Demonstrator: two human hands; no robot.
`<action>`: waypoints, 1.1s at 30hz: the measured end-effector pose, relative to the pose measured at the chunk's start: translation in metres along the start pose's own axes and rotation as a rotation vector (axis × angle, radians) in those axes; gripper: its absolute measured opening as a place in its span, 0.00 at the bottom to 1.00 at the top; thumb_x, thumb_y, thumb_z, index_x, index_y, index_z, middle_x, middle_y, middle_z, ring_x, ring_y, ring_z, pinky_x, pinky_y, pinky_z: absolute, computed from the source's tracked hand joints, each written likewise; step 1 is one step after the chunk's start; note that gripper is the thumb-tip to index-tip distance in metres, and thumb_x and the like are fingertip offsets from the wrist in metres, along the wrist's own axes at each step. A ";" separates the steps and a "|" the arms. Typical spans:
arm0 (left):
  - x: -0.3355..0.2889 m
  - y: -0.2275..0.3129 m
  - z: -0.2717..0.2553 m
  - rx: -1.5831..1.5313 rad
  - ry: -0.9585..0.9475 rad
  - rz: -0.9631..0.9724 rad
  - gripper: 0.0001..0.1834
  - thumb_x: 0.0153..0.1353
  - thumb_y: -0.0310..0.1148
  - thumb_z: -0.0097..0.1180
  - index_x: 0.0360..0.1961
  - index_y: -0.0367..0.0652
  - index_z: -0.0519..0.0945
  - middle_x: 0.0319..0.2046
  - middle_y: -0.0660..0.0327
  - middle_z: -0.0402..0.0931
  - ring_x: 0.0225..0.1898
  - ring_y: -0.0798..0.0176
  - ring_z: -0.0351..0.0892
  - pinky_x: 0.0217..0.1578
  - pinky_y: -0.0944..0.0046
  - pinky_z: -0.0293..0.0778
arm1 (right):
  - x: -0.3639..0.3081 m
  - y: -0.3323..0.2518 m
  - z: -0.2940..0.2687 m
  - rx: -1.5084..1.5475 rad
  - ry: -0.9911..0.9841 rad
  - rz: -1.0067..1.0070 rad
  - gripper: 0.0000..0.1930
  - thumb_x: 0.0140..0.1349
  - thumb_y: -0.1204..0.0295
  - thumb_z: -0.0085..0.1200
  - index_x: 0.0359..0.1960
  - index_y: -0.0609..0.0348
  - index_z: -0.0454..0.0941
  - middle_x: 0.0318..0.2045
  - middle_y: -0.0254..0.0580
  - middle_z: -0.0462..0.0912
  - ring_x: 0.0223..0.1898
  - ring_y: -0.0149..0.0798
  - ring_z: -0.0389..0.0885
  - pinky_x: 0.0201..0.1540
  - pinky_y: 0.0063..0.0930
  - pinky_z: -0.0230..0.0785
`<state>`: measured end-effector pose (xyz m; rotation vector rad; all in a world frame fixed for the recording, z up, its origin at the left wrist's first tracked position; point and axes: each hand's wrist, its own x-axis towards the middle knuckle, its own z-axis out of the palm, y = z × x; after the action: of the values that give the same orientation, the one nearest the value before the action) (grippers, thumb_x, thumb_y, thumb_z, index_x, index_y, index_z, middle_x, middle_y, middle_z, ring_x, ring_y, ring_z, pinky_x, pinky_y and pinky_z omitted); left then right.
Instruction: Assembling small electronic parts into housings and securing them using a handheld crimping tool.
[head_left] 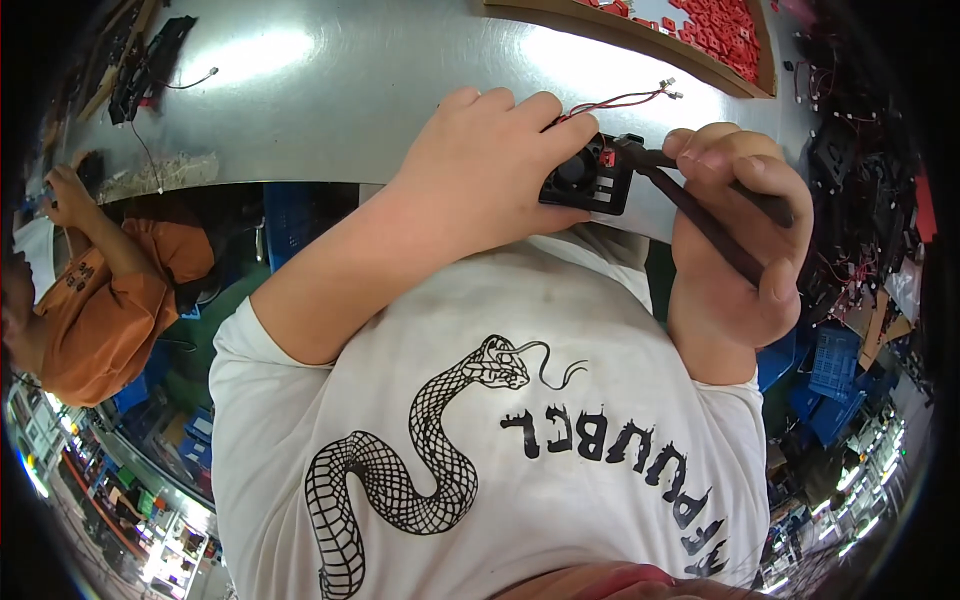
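Near the upper centre of the frame, a black fan unit (610,198) is held at the front edge of the metal table (330,110) by the left hand (495,165), with its fingers curled over the upper side and its thumb laid below. Beside it, black pliers (700,216) are held in the right hand (745,222), fingers on one handle and thumb on the other, and the handles are kept apart. A small red piece (607,158) is seen on the unit, just beside the head of the pliers (whether it is gripped by them cannot be told).

As far as can be judged, the work on this unit is partly done: the fan is seated in its frame and the red piece is already in place or nearly so. The red and black wires (620,102) are left loose above the left hand, their plugs joined to nothing.

At the upper right, more red pieces (715,38) are held in a cardboard tray (766,60), and dark parts (850,190) are heaped at the right edge, though whether these are finished is not shown. At the far left, a co-worker in an orange shirt (110,315) is seen.
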<state>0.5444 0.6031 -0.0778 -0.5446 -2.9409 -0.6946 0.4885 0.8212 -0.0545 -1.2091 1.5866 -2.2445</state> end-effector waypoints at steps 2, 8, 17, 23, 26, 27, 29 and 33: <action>0.000 0.002 -0.002 0.009 -0.016 -0.008 0.35 0.49 0.51 0.73 0.57 0.53 0.78 0.42 0.63 0.78 0.41 0.54 0.80 0.45 0.55 0.70 | 0.000 0.000 0.000 -0.005 -0.014 -0.023 0.34 0.67 0.45 0.46 0.61 0.64 0.70 0.47 0.56 0.75 0.50 0.50 0.72 0.59 0.54 0.64; -0.001 0.003 -0.003 0.022 -0.041 -0.026 0.36 0.49 0.48 0.73 0.60 0.54 0.77 0.42 0.63 0.77 0.42 0.55 0.80 0.44 0.54 0.70 | -0.002 -0.003 0.002 0.068 -0.012 -0.018 0.34 0.66 0.47 0.47 0.62 0.64 0.69 0.49 0.55 0.75 0.52 0.50 0.71 0.60 0.53 0.63; -0.001 0.000 0.000 0.018 -0.011 -0.010 0.33 0.49 0.52 0.72 0.54 0.51 0.78 0.40 0.61 0.79 0.40 0.54 0.80 0.45 0.54 0.71 | 0.001 0.005 0.002 0.066 -0.016 -0.007 0.31 0.65 0.51 0.48 0.59 0.66 0.71 0.49 0.57 0.75 0.52 0.51 0.72 0.59 0.53 0.64; -0.001 0.001 -0.001 0.013 -0.004 -0.014 0.33 0.49 0.52 0.73 0.54 0.51 0.78 0.41 0.61 0.79 0.41 0.54 0.80 0.45 0.55 0.71 | 0.011 -0.004 0.004 0.045 -0.054 0.096 0.30 0.64 0.54 0.48 0.58 0.69 0.70 0.47 0.56 0.75 0.50 0.52 0.73 0.56 0.51 0.66; -0.002 0.000 -0.001 0.014 -0.002 -0.008 0.33 0.49 0.52 0.73 0.54 0.51 0.78 0.41 0.61 0.79 0.41 0.54 0.80 0.45 0.55 0.71 | 0.016 0.001 -0.008 0.060 -0.139 0.070 0.29 0.63 0.55 0.49 0.58 0.68 0.70 0.46 0.56 0.74 0.49 0.52 0.72 0.56 0.50 0.65; -0.002 -0.001 -0.001 0.009 0.002 -0.001 0.33 0.49 0.52 0.72 0.55 0.51 0.78 0.41 0.62 0.79 0.41 0.54 0.80 0.45 0.55 0.71 | 0.019 0.003 -0.014 0.075 -0.217 0.043 0.29 0.63 0.54 0.49 0.58 0.67 0.70 0.46 0.55 0.74 0.49 0.51 0.71 0.56 0.50 0.65; -0.002 -0.001 -0.002 0.020 -0.011 -0.002 0.34 0.49 0.52 0.72 0.55 0.52 0.78 0.41 0.62 0.79 0.41 0.55 0.80 0.45 0.55 0.71 | 0.021 0.006 -0.017 0.092 -0.296 0.014 0.30 0.63 0.54 0.50 0.58 0.67 0.70 0.46 0.55 0.73 0.48 0.51 0.71 0.55 0.50 0.64; -0.002 -0.002 0.000 0.019 -0.014 -0.007 0.34 0.49 0.53 0.72 0.56 0.52 0.78 0.41 0.62 0.79 0.41 0.55 0.81 0.45 0.55 0.71 | 0.025 0.010 -0.014 0.140 -0.260 0.030 0.29 0.61 0.55 0.51 0.58 0.65 0.71 0.46 0.54 0.73 0.48 0.50 0.70 0.54 0.49 0.63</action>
<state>0.5452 0.6008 -0.0785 -0.5401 -2.9606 -0.6658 0.4591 0.8143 -0.0515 -1.3625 1.3208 -2.0423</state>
